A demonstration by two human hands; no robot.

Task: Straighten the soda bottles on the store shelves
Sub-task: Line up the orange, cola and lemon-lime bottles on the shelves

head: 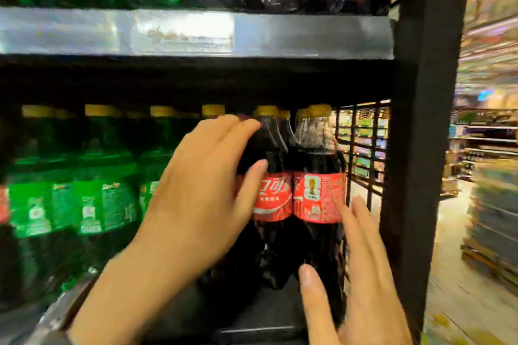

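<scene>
Step in hand looks like squaring up the 2 front colas at the right end of the lower shelf (260, 314): keep palms flat & nudge gently so labels face fwd, w/o shoving them into the row behind. Left hand (196, 199) lies unclenched, fingers straight across the shoulder of the left cola bottle (273, 196). Right hand (361, 274) is spread too, gripping nothing, thumb on the lower body of the right cola bottle (319, 196) (fingers just beside its label). Both stand upright & touching, dark soda, red labels, yellow caps, just right of the green bottles (92, 204).
</scene>
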